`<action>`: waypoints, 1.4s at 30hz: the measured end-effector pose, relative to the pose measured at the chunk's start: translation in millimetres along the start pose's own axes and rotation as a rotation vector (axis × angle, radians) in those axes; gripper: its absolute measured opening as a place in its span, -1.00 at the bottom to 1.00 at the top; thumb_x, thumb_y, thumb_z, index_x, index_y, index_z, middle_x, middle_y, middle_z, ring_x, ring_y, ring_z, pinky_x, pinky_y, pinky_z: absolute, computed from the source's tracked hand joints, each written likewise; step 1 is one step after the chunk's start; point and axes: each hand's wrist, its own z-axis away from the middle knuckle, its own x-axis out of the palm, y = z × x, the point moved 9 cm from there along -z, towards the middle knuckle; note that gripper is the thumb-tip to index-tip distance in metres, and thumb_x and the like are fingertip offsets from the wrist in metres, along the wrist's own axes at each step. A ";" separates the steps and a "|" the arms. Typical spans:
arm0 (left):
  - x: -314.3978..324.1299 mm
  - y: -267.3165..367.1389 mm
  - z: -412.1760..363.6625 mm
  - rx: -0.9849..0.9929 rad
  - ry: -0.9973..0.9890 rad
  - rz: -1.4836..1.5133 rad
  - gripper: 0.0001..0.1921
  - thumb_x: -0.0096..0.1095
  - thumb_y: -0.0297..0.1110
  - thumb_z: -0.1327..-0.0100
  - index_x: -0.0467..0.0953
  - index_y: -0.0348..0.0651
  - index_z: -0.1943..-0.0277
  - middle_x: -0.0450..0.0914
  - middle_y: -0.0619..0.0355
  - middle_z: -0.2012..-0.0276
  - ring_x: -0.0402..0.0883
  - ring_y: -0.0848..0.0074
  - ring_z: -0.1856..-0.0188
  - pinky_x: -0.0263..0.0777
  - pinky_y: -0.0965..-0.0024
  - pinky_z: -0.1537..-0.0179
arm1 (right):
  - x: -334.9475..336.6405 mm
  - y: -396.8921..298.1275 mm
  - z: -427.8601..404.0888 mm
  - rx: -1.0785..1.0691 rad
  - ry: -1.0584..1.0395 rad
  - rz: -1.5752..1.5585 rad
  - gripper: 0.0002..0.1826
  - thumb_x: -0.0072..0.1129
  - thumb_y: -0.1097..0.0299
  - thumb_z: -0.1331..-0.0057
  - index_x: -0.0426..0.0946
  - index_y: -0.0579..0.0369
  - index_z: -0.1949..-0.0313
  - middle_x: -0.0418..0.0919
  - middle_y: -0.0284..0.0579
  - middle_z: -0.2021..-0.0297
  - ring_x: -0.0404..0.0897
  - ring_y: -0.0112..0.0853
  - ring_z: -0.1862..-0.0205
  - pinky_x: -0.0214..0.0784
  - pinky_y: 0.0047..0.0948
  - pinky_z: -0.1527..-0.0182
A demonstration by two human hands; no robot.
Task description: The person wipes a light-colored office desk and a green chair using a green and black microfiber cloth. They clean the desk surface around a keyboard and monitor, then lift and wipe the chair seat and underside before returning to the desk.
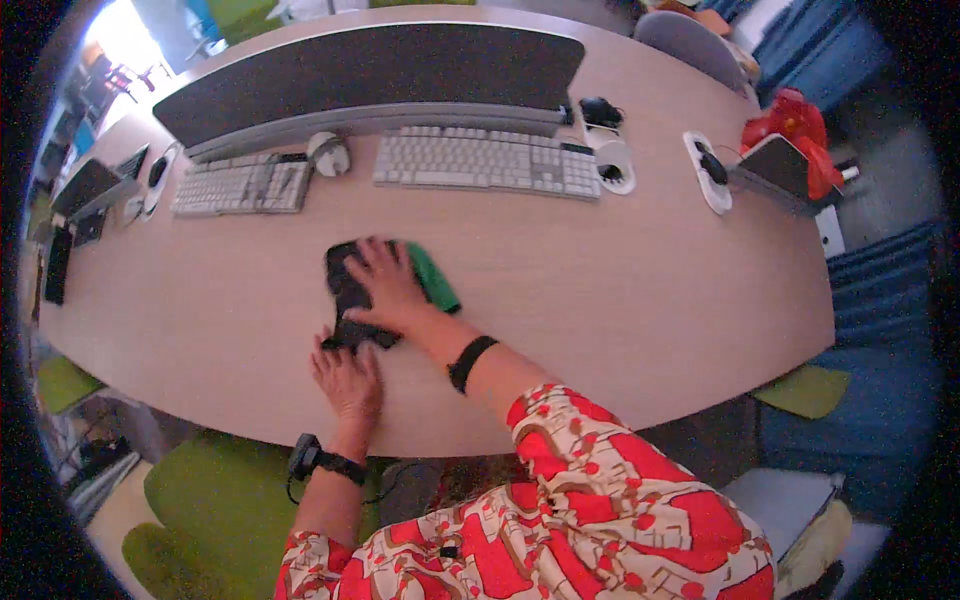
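A black piece of folded cloth with a green section along its right side lies on the pale wood-look table. My right hand rests flat over its upper middle, fingers spread, covering much of it. At the cloth's near left corner is my left hand, palm down, with its fingertips at the dark edge. Whether those fingertips pinch any fabric is not clear. Both wrists wear black bands.
Behind the cloth are a white keyboard, a second keyboard and a white mouse. A dark divider panel stands behind them. At the right, a red object sits by a smaller divider. A green chair is below the near edge.
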 end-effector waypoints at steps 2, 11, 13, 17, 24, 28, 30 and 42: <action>-6.1 0.5 2.8 0.021 0.012 0.005 -0.40 0.03 -0.05 -0.32 0.27 -0.17 -0.35 0.09 -0.06 -0.43 -0.04 0.11 -0.48 -0.26 0.02 -0.45 | 1.9 -12.2 15.3 -0.092 -0.064 -0.031 -0.09 0.18 -0.26 -0.14 0.16 -0.12 -0.39 -0.08 -0.01 -0.47 -0.19 -0.07 -0.51 -0.46 0.09 -0.46; -3.9 -8.5 6.6 0.058 0.097 -0.120 -0.39 0.02 -0.09 -0.35 0.18 -0.05 -0.41 0.11 0.00 -0.44 -0.02 0.14 -0.49 -0.24 0.03 -0.45 | -100.8 174.2 108.3 0.187 0.097 0.125 -0.13 0.15 -0.24 -0.18 0.16 -0.12 -0.39 0.00 -0.04 -0.45 -0.11 -0.08 -0.49 -0.34 0.10 -0.45; -10.4 -7.6 7.6 0.068 0.107 -0.115 -0.40 0.01 -0.11 -0.35 0.18 -0.07 -0.40 0.12 -0.01 -0.44 -0.02 0.13 -0.48 -0.21 0.03 -0.44 | -136.3 224.2 149.7 0.301 0.145 0.099 -0.12 0.23 -0.22 -0.13 0.19 -0.15 -0.37 0.01 -0.01 -0.44 -0.08 -0.03 -0.48 -0.36 0.09 -0.46; -16.8 -13.0 8.0 0.073 0.116 -0.150 -0.43 -0.02 -0.14 -0.37 0.20 -0.11 -0.39 0.13 -0.04 -0.43 0.00 0.12 -0.48 -0.16 0.03 -0.43 | -212.2 334.8 263.5 0.688 0.224 0.186 -0.10 0.25 -0.20 -0.13 0.18 -0.10 -0.38 0.03 0.05 -0.43 -0.05 -0.03 -0.47 -0.29 0.03 -0.46; -24.3 -8.9 14.0 0.084 0.138 -0.215 -0.45 -0.06 -0.13 -0.40 0.21 -0.15 -0.39 0.14 -0.06 -0.42 0.04 0.11 -0.46 -0.11 0.03 -0.41 | -278.5 458.6 595.5 1.464 0.379 0.539 -0.07 -0.14 -0.44 -0.25 0.13 -0.03 -0.40 0.10 0.15 -0.39 0.12 0.03 -0.40 -0.07 0.14 -0.36; -18.7 -15.7 12.5 0.098 0.120 -0.238 -0.44 -0.09 -0.11 -0.41 0.19 -0.13 -0.40 0.13 -0.04 -0.43 0.04 0.12 -0.46 -0.11 0.04 -0.41 | -268.8 428.6 655.8 1.766 0.471 0.539 -0.05 -0.21 -0.47 -0.25 0.08 -0.04 -0.42 0.02 0.16 -0.42 0.02 0.04 -0.43 -0.14 0.22 -0.35; -18.8 -15.6 9.3 0.076 0.109 -0.248 -0.44 -0.10 -0.09 -0.42 0.18 -0.12 -0.40 0.13 -0.03 -0.43 0.04 0.14 -0.47 -0.11 0.05 -0.41 | -262.7 403.6 612.4 1.812 0.475 0.507 -0.07 -0.17 -0.44 -0.25 0.09 -0.04 -0.42 -0.02 0.20 -0.42 -0.03 0.06 -0.45 -0.28 0.21 -0.39; -2.7 -30.2 -2.0 0.098 0.146 -0.304 -0.44 -0.16 -0.03 -0.44 0.17 -0.05 -0.41 0.15 0.00 -0.43 0.09 0.15 -0.45 -0.04 0.07 -0.39 | -102.9 111.6 246.8 0.292 0.145 -0.128 -0.10 0.31 -0.14 -0.04 0.22 -0.14 -0.34 -0.06 0.10 -0.43 -0.20 0.04 -0.49 -0.46 0.16 -0.45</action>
